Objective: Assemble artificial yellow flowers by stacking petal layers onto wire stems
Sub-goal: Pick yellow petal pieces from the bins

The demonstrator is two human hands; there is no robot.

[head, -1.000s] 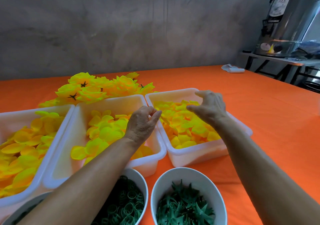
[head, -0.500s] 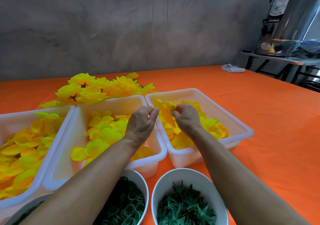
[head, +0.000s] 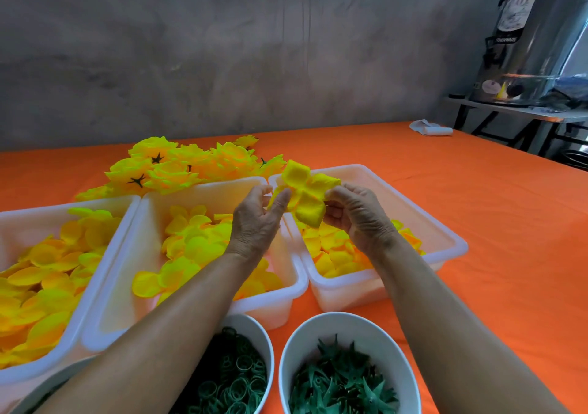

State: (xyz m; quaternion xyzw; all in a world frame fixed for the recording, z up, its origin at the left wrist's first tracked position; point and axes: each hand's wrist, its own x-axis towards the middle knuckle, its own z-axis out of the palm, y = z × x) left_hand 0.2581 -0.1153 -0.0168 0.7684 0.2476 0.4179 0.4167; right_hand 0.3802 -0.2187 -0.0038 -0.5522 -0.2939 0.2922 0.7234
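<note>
A yellow fabric petal layer with several rounded lobes [head: 304, 192] is held up in the air between both hands, above the gap where the middle white plastic bin [head: 222, 197] meets the right-hand white plastic bin [head: 445, 238]. The right hand [head: 358, 217] pinches the layer's right edge with curled fingers and thumb. The left hand [head: 257, 219] meets its left edge, thumb and forefinger closed on the fabric (whether a wire stem is also pinched there cannot be told).

Taking the middle bin as the landmark: it holds a loose heap of yellow petal pieces [head: 194, 241], and the left forearm crosses over its near wall. Just to its right, touching side by side, the right-hand bin holds more yellow petal layers [head: 334, 254], lying below the raised one. Just to its left a third white plastic bin [head: 105, 232] is filled with larger yellow petals [head: 41, 280]. Behind it, on the orange tablecloth [head: 477, 222], lies a pile of finished yellow flowers with dark green star-shaped calyxes [head: 178, 167]. In front of it stand two round white bowls: one with green rings [head: 235, 385], and to that bowl's right one with green spiky calyx pieces [head: 343, 381]. Far behind and to the right, a small white cloth [head: 429, 128] lies near the cloth's edge, and a steel urn [head: 534, 41] stands on a side shelf.
</note>
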